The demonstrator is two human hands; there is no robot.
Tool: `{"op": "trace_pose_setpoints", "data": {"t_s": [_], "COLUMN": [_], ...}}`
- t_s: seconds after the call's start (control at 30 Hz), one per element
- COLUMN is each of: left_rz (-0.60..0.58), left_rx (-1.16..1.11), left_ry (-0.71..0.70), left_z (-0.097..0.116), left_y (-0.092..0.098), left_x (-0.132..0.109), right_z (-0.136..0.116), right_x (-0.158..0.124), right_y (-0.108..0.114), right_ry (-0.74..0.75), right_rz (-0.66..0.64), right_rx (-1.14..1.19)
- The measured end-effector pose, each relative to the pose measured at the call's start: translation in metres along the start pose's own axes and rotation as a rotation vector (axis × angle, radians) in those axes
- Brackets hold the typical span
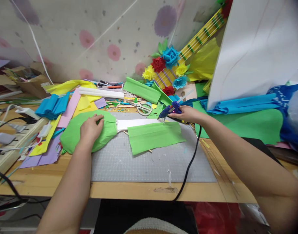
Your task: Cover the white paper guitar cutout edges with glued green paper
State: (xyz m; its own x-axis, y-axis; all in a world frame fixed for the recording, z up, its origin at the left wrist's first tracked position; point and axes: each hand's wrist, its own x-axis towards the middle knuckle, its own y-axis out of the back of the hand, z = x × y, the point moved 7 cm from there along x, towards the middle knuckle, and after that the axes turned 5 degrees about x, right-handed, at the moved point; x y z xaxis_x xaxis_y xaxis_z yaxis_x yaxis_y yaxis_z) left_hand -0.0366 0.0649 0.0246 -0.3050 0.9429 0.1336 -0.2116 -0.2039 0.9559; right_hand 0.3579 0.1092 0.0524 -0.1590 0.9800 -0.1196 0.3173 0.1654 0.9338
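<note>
My right hand [185, 113] grips a blue hot glue gun [169, 110], its small red light on and its nozzle pointing down-left at a white strip [139, 123]. A clear glue stick pokes out of the gun's back. My left hand [91, 129] rests on a rounded shape covered in green paper [73, 135], fingers loosely bent and thumb apart, grasping nothing. The white strip runs out from the right end of that shape. Along its near edge lies a loose piece of green crepe paper [155, 138]. Beneath them is a grey cutting mat [129, 165].
Scissors [144, 110] lie behind the strip among paper scraps. A guitar decorated with paper flowers [172, 68] leans on the wall. A white board [244, 55] stands at right. Power strips [17, 146] and coloured paper crowd the left. The gun's black cord [191, 162] crosses the mat.
</note>
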Motion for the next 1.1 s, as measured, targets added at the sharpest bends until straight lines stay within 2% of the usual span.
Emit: {"op": "trace_pose_setpoints", "data": {"t_s": [0.2, 0.33, 0.7, 0.93, 1.1], "left_rz": [-0.006, -0.002, -0.005, 0.020, 0.056], "left_rx": [0.005, -0.002, -0.005, 0.003, 0.024], "left_ry": [-0.002, -0.004, -0.005, -0.010, 0.006], "left_z": [0.000, 0.000, 0.000, 0.001, -0.003], "left_y": [0.000, -0.001, 0.000, -0.001, 0.000], "left_x": [0.000, 0.000, 0.000, -0.001, 0.002], "right_z": [0.004, 0.006, 0.012, -0.018, -0.055], "right_x": [-0.008, -0.008, -0.003, 0.002, 0.010], "right_y": [0.009, 0.013, 0.008, -0.002, -0.015], "right_ry": [-0.061, -0.065, -0.049, -0.001, 0.022], "right_rz": [-0.016, 0.015, -0.001, -0.024, -0.020], "right_rx": [0.065, 0.026, 0.015, 0.090, 0.320]}}
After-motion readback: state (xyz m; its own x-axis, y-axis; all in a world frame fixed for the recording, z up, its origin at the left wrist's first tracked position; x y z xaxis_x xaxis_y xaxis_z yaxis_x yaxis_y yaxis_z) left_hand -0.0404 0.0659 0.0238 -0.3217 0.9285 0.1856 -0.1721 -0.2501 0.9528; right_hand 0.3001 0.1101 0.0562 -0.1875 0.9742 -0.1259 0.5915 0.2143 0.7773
